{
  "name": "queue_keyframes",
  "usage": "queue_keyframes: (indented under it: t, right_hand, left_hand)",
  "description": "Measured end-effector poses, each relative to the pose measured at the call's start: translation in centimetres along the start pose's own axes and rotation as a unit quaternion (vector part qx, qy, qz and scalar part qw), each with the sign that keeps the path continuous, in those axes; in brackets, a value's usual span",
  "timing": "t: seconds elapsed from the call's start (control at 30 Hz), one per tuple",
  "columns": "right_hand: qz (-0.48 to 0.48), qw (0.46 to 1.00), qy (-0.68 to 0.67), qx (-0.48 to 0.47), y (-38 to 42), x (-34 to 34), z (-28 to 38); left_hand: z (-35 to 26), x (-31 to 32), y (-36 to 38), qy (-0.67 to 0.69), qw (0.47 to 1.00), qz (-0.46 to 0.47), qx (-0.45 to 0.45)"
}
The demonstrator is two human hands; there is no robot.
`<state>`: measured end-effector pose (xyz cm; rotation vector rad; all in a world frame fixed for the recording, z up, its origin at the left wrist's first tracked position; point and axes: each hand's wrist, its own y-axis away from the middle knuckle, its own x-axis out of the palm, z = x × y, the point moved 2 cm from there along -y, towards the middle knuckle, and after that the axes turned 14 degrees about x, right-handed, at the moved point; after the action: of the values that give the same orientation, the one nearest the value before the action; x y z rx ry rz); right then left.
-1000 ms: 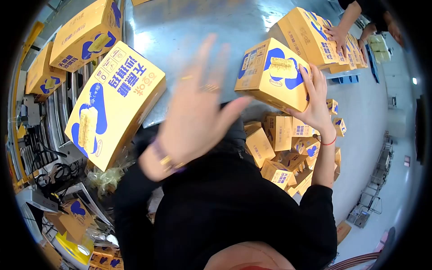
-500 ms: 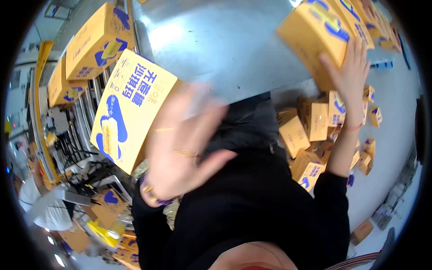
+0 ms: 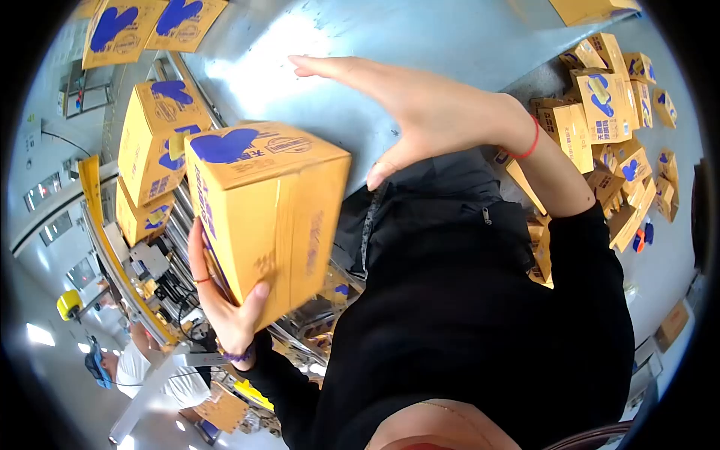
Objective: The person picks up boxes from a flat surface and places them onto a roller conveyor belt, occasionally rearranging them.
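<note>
A yellow cardboard carton (image 3: 289,225) with blue printing is tilted in front of me at the left edge of the metal table. My left hand (image 3: 229,311) grips its lower left side, thumb on the near face and fingers along the left face. To the right of the carton, my right hand (image 3: 431,112) reaches over the table's near edge. Its thumb and fingers are spread wide, with nothing between them, and a gap separates it from the carton.
Stacked yellow cartons (image 3: 154,142) stand on the roller conveyor at left. A heap of cartons (image 3: 604,112) lies on the floor to the right. The metal table (image 3: 360,34) stretches ahead. A person in a white shirt (image 3: 184,386) is at the lower left.
My right hand has left the carton at the right and swung left across the table. My left hand, blurred before, now grips a carton from its left side. The view has shifted.
</note>
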<state>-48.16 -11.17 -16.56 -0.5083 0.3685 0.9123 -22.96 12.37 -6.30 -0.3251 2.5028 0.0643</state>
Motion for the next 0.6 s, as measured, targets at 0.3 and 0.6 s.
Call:
queue_keyframes:
  t: [0.3, 0.6]
  right_hand:
    - [-0.051, 0.962, -0.166, 0.212, 7.0, -1.5, -2.1]
    - [-0.094, 0.928, -0.274, 0.236, 1.6, -3.6, -0.6]
  left_hand:
    - [1.2, 4.0, -13.7, -0.187, 0.954, 0.213, 0.101]
    - [-4.3, 11.6, -6.0, -0.409, 0.859, 0.185, 0.248]
